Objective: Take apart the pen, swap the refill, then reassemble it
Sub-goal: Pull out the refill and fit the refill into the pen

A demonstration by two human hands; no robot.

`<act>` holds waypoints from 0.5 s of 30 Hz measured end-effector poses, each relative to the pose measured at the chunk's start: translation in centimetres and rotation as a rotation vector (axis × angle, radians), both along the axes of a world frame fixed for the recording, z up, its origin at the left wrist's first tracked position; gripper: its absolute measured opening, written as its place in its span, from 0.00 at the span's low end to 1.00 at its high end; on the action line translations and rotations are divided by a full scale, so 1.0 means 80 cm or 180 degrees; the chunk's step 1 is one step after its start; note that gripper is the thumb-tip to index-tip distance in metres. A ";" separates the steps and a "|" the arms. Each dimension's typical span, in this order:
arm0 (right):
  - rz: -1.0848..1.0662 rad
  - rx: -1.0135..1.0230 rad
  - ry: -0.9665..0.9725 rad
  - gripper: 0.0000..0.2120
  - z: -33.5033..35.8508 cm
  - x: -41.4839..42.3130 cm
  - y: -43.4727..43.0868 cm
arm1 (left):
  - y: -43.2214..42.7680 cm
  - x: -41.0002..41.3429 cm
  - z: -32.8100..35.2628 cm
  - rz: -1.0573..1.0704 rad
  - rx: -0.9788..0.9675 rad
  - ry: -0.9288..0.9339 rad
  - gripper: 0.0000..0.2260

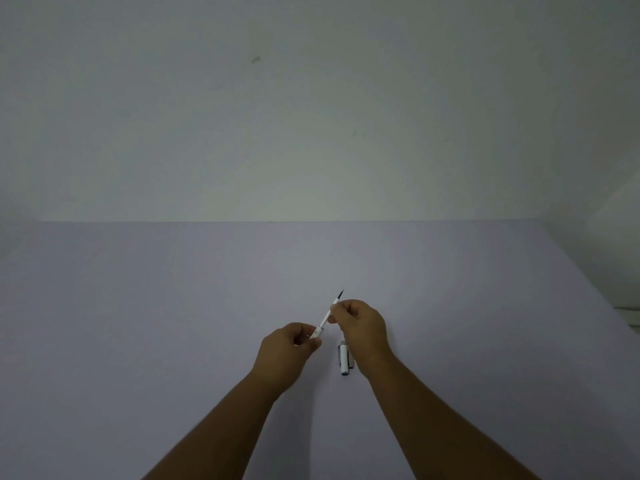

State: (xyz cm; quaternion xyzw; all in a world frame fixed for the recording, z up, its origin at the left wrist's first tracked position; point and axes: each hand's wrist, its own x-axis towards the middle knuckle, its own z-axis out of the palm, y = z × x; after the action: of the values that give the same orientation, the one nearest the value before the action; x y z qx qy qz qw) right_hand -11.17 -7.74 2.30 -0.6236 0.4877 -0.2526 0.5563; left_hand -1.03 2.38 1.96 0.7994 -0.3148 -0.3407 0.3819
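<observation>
Lying between two raised hands, a thin white refill (327, 316) is held slanted above the pale lavender table (138, 306), its dark tip pointing far and to the right. The near, lower end of the refill is pinched in the fingers of the left hand (292, 344), where a short white pen piece (318, 332) appears to sit around it; whether that piece is joined to the refill or only held against it cannot be told. The upper part of the refill is gripped between the thumb and fingertips of the right hand (360, 323), so both hands are closed on the same slender part. Both forearms are seen reaching in from the near edge of the view. On the table, just beside the right wrist and between the two arms, a short white pen barrel (344, 360) is laid with its open, dark end turned toward the near side; a second, darker piece seems to be lying against its right side, partly hidden by the wrist. A plain pale wall (311, 98) is seen beyond the far edge of the table.
</observation>
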 end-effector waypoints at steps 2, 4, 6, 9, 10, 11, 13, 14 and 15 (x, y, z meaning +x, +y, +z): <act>0.0241 0.0140 0.0016 0.09 0.001 -0.004 0.002 | -0.005 -0.002 0.003 0.0003 -0.0059 0.0076 0.03; 0.0253 0.0246 -0.0085 0.07 0.002 -0.011 -0.001 | -0.010 -0.007 0.006 -0.0022 -0.0073 0.0138 0.02; 0.0078 0.0362 -0.0291 0.07 0.002 -0.016 -0.007 | -0.013 -0.011 0.006 -0.0054 -0.0060 0.0164 0.02; 0.0066 0.0457 -0.0365 0.07 0.004 -0.021 -0.015 | -0.018 -0.016 0.006 -0.0050 -0.0055 0.0212 0.03; 0.0135 0.0483 -0.0335 0.07 0.004 -0.022 -0.017 | -0.019 -0.018 0.005 -0.0046 -0.0053 0.0229 0.03; 0.0207 0.0520 -0.0294 0.07 0.004 -0.023 -0.019 | -0.019 -0.019 0.005 -0.0037 -0.0051 0.0254 0.03; 0.0330 0.0618 -0.0250 0.05 0.005 -0.025 -0.023 | -0.019 -0.022 0.004 -0.0003 -0.0065 0.0364 0.04; 0.0368 0.0656 -0.0259 0.05 0.004 -0.026 -0.026 | -0.018 -0.024 0.003 0.0011 -0.0077 0.0434 0.05; 0.0345 0.0700 -0.0265 0.05 0.003 -0.027 -0.029 | -0.018 -0.024 0.003 0.0020 -0.0088 0.0489 0.06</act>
State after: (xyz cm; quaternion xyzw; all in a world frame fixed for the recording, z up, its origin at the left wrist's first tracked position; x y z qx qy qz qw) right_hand -13.30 -10.09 2.58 -0.5733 0.4545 -0.1928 0.6539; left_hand -2.98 0.97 2.17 0.7665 -0.2867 -0.3955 0.4170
